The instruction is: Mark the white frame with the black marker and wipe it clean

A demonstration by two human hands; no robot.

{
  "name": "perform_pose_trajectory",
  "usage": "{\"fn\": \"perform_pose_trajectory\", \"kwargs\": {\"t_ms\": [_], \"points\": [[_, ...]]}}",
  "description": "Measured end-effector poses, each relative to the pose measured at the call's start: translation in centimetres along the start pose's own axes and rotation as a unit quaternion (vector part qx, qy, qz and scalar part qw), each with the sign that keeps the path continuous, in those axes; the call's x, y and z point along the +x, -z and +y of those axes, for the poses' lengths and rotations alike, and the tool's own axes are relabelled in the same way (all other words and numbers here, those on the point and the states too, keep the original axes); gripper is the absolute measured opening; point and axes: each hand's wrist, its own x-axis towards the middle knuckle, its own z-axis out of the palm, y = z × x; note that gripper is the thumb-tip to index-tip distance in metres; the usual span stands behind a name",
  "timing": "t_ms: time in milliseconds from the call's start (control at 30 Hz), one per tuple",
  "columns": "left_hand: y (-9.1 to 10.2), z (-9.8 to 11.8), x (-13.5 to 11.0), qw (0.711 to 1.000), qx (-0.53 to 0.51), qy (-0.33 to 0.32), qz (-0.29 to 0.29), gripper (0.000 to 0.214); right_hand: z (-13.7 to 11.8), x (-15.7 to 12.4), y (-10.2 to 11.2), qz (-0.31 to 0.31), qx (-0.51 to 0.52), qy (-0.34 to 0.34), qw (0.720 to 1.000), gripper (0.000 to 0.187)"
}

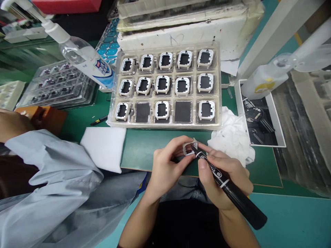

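Note:
Between thumb and fingers, my left hand (167, 165) pinches a small square watch case frame (185, 148), light-coloured with rounded corners. My right hand (224, 175) grips a black marker pen (230, 191), its tip reaching into the frame's opening. Whether the tip touches the inner wall I cannot tell. Beyond my hands, a clear plastic tray (169, 126) holds more such frames in rows, white-rimmed with dark openings. Two pockets in its nearest row hold no frame.
A white foam sheet (104, 148) and a utility knife (99, 120) lie left. Crumpled white cloth (230, 137) sits right, beside a white box (280, 136) and a bottle (261, 82). A pump bottle (88, 60) leans at the back left. A co-worker's sleeve (59, 168) is close on the left.

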Motion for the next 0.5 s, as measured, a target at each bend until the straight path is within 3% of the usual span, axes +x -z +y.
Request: {"fn": "perform_pose_trajectory", "kwargs": {"t_ms": [500], "points": [[0.05,0.04,0.00,0.999,0.028,-0.026,-0.004,0.038,0.61,-0.14,0.17,0.001,0.025,0.012,1.000,0.029]]}}
